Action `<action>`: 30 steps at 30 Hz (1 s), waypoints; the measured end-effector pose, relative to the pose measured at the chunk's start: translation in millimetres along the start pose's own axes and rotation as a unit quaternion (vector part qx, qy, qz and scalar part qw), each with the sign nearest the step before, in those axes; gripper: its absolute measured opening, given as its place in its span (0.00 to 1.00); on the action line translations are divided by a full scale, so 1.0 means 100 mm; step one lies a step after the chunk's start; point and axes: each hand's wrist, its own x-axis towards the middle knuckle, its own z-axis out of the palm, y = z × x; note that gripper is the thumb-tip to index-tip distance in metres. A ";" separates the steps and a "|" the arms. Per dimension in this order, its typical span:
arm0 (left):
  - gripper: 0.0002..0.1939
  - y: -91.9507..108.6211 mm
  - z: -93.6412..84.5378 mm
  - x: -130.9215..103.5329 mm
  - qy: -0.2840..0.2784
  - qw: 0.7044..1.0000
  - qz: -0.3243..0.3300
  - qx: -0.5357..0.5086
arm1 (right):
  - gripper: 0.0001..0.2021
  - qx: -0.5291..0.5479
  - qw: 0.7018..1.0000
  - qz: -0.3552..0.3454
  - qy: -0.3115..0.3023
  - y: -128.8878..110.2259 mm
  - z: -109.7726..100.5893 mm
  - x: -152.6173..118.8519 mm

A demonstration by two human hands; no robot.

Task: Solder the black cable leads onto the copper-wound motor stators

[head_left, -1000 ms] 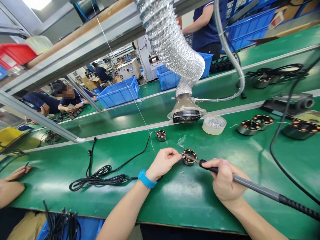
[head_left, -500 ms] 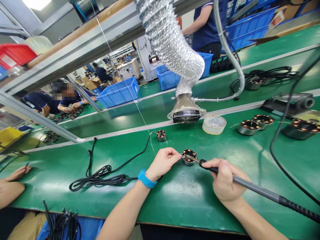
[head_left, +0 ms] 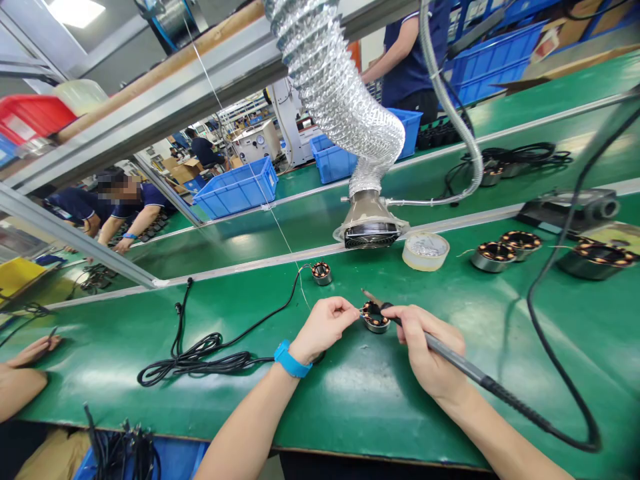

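On the green bench lies a round motor stator (head_left: 376, 325) with copper windings. My left hand (head_left: 327, 327), with a blue wristband, is closed in a pinch at the stator's left edge, on thin wire ends of a black cable. My right hand (head_left: 433, 347) grips a soldering iron (head_left: 445, 353) by its dark handle. The iron's tip points up and left, over the stator's far rim; whether it touches anything is hard to make out. The coiled black cable (head_left: 210, 357) runs toward my left wrist. A thin strand of solder wire (head_left: 283, 233) hangs down behind my left hand.
Beyond my hands hangs a fume extractor hood (head_left: 373, 223) on a foil duct. Near it stand a round translucent tub (head_left: 425, 251) and more stators (head_left: 493, 256). A smaller stator (head_left: 321, 273) with a cable lies behind. Another person's hand (head_left: 37, 350) rests at left.
My right hand has moved left and up with the soldering iron, whose tip has swung from the wire ends to above the stator's far rim. My left hand has stayed nearly still.
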 end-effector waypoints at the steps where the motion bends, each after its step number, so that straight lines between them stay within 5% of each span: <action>1: 0.16 0.01 0.00 0.00 -0.006 1.000 -0.006 -0.004 | 0.12 -0.007 1.000 -0.003 -0.016 0.00 0.02 0.01; 12: 0.18 0.12 -0.12 -0.01 -0.023 1.000 -0.001 -0.020 | 0.23 -0.126 0.970 -0.039 -0.204 0.24 0.12 0.01; 22: 0.14 0.12 -0.24 0.03 -0.040 0.997 -0.030 -0.060 | 0.21 -0.108 0.969 -0.037 -0.218 0.31 0.09 0.05; 30: 0.18 -0.01 -0.12 0.07 0.015 0.999 -0.012 -0.040 | 0.23 -0.103 0.972 -0.032 -0.207 0.29 0.07 0.03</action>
